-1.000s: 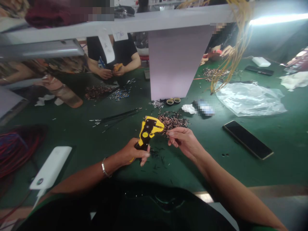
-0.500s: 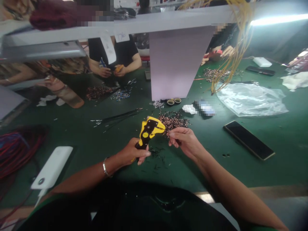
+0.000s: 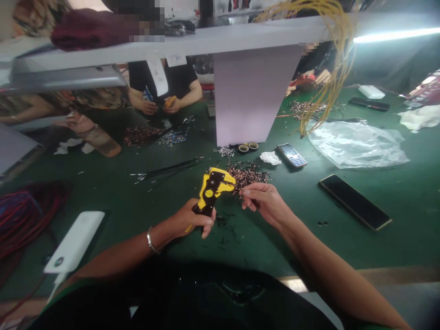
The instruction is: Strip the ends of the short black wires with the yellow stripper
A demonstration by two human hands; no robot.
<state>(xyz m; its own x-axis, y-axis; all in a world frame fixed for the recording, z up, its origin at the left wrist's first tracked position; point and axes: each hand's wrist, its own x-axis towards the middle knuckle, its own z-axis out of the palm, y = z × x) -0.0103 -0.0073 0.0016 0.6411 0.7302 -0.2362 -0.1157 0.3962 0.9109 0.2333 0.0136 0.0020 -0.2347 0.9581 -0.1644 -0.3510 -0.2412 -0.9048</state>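
Observation:
My left hand is wrapped round the grip of a yellow and black wire stripper, its jaws pointing right. Just beyond those jaws, my right hand is closed in a pinch on what looks like a short wire, mostly hidden by the fingertips. Behind both hands lies a pile of short wires with coppery ends. Dark scraps of insulation are scattered on the green table below the stripper. Longer black wires lie to the left of it.
A smartphone, a keypad phone and a clear plastic bag lie to the right. On the left are a white power bank and red wire coils. A panel supports the overhead shelf. Co-workers sit opposite.
The view has tipped slightly, so the shelf and the people opposite appear a little lower. Both hands and the wire stripper keep nearly the same pose.

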